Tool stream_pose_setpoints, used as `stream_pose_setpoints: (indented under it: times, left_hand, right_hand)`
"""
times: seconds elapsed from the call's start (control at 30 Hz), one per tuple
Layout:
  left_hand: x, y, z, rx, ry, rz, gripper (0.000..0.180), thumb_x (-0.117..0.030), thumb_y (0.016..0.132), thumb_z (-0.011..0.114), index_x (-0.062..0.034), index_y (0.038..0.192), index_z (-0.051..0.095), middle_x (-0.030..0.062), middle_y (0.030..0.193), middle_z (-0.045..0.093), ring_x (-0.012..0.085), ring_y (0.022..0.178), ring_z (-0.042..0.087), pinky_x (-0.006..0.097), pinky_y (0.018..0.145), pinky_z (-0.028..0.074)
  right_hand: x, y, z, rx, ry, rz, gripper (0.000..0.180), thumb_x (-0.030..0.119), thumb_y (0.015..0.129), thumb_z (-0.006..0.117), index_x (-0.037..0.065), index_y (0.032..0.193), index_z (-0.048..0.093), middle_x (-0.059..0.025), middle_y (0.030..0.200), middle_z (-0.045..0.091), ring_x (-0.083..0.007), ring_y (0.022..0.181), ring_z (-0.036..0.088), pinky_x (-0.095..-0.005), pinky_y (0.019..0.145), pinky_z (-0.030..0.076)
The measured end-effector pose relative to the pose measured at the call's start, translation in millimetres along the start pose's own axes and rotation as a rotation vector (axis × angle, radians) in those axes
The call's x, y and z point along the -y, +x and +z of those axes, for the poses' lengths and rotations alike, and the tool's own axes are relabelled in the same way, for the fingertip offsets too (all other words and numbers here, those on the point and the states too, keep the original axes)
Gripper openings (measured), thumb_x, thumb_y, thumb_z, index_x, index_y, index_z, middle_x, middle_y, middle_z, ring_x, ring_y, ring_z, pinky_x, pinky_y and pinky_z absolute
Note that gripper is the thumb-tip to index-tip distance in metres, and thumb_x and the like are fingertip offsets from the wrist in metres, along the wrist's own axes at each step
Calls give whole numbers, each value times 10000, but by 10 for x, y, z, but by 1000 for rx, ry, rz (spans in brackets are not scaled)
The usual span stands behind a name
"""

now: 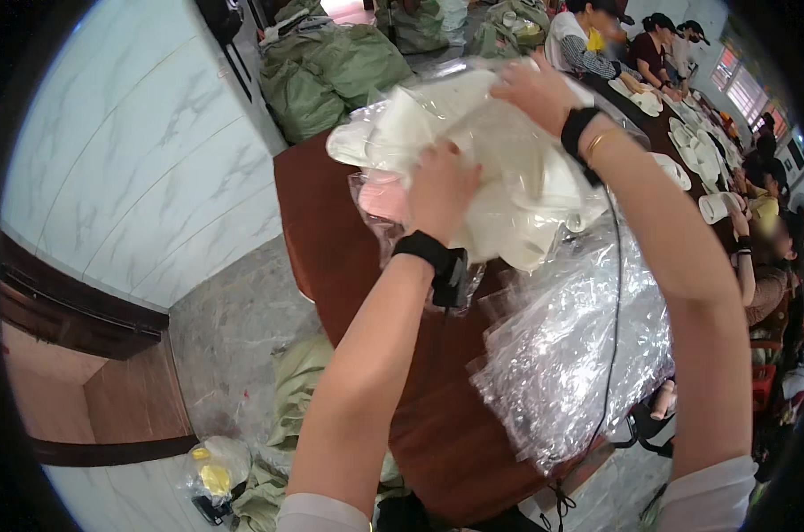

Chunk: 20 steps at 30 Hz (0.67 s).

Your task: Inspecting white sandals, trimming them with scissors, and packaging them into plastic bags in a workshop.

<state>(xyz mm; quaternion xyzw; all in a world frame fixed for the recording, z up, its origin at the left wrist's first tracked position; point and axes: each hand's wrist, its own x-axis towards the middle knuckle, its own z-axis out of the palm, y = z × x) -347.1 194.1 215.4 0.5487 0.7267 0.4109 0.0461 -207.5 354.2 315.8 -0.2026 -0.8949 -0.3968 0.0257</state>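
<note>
A heap of white, slipper-like pieces [517, 191] in clear plastic lies on the dark red-brown table. My left hand [442, 191], slightly blurred, rests on the near left of this heap, its fingers apart. Farther back and to the right, my right hand [537, 93] reaches over the heap with fingers stretched across the plastic. A pink piece [384, 197] in clear wrap pokes out at the left, beside my left hand. Below the heap, between my forearms, spreads a stack of clear plastic bags [579, 346]. My palms and what lies under them are hidden.
The table [358, 293] ends at the left above a grey floor. Green sacks [331, 75] stand behind it. A black cable [616, 310] crosses the plastic bags. At the right, several people sit along a long table with white slippers [699, 151].
</note>
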Motion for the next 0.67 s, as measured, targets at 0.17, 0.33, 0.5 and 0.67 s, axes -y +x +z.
stream_pose_setpoints:
  times: [0.17,0.33,0.5,0.67]
  left_hand:
    - [-183,-19,905,150,41,210,662,-339,777,736,-85,1324,464,231,1393,460,478,1144,504,504,942,458]
    - [-201,126,992,97,93,224,767,-359,778,736,-109,1424,406,234,1494,342,541,1173,445,505,986,437]
    - [-93,-142,426,-73,-84,210,655,-321,801,737,-93,1363,488,208,1447,418,402,1098,563,465,933,478]
    - [647,-1090,-1026,-263,-189,23,431,-211,830,718,-68,1210,572,170,1352,504,298,1034,624,449,885,503]
  right_hand:
    - [295,-1008,1729,197,494,368,605,106,900,519,385,1428,424,-140,1475,413,-398,1348,397,-574,1099,332]
    - [44,-1120,1867,-157,769,379,660,-59,803,485,246,1388,511,-222,1393,467,-388,1237,498,-424,1053,420]
    - [-379,-1207,1637,-427,798,439,454,-75,776,462,106,1160,622,-125,1163,639,-338,1121,589,-377,979,461]
    - [-115,-701,644,-47,1587,329,316,-58,927,438,74,1151,618,-164,1232,608,-288,1236,555,-362,1065,410]
